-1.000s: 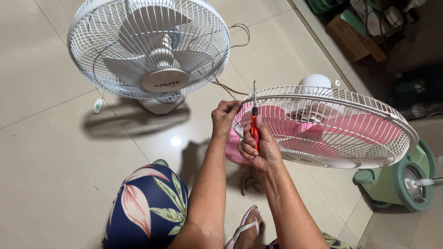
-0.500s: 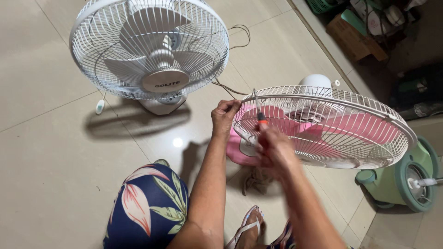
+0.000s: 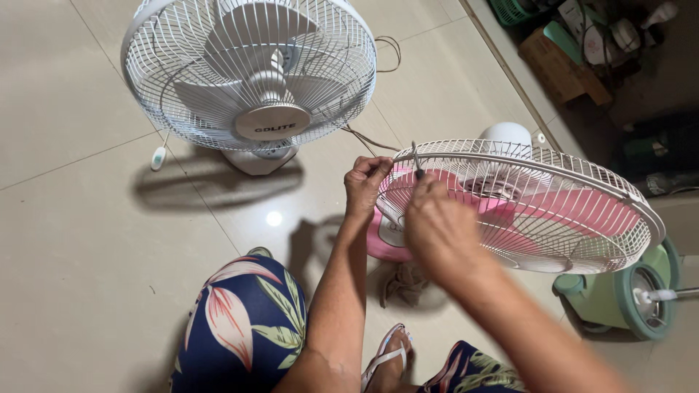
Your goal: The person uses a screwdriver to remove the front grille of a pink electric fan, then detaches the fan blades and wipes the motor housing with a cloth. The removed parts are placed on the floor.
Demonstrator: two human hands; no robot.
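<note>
White fan (image 3: pixel 251 76) upright on tiled floor (image 3: pixel 73 240); green appliance (image 3: pixel 630 291) at right; cardboard box (image 3: pixel 557 65) beyond.

Right hand (image 3: pixel 439 231) motion-blurred, fingers not separable; it covers the screwdriver (image 3: pixel 415 161) handle, only the thin metal shaft tip shows above the knuckles. Grip itself not readable. Right forearm runs off the near edge

Left hand (image 3: pixel 366 183) closed at the pink fan (image 3: pixel 524 211) guard rim; fingertips curl out of sight behind the wire, so what they pinch cannot be told

Pink fan base mostly hidden behind both hands and the guard. White fan (image 3: pixel 251 73) top cut by the far edge

Green machine (image 3: pixel 626 291) at right part cut off by the frame. Clutter in the far right corner too dark and small to identify

Cloth (image 3: pixel 403 280) under the hands in shadow, kind unclear
</note>
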